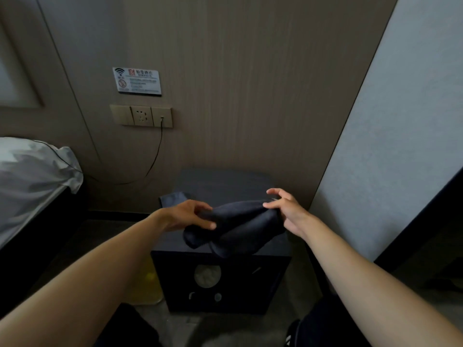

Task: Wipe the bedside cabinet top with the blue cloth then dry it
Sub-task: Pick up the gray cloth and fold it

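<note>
Right, both hands are up over the bedside cabinet [225,186], holding a dark cloth [235,226] stretched between them. Left hand [186,215] has its fingers closed round the cloth's left end, thumb on top. Right hand [285,211] pinches the right end between thumb and forefinger, other fingers loosely spread above. The cloth sags in the middle and hangs just above the front of the cabinet top; can't tell whether its lowest fold touches the surface.

Progress, my read: early or between passes. The cloth is being bunched or refolded in the air, not pressed onto the top. A second, greyer cloth [174,197] lies flat at the cabinet's back-left corner, overhanging the edge. Could be the blue one or the drying one; light is too dim to call either colour. No wet streaks visible, so no proof of wiping done. Both wipe and dry look outstanding.

Hard to make out: cabinet top is dark and low-contrast, sheen unreadable. Cabinet front shows a pale round shape, unclear what. Something yellow [147,286] on the floor left of the cabinet, half hidden by the left forearm. Bed [32,176] cut off at left.
</note>
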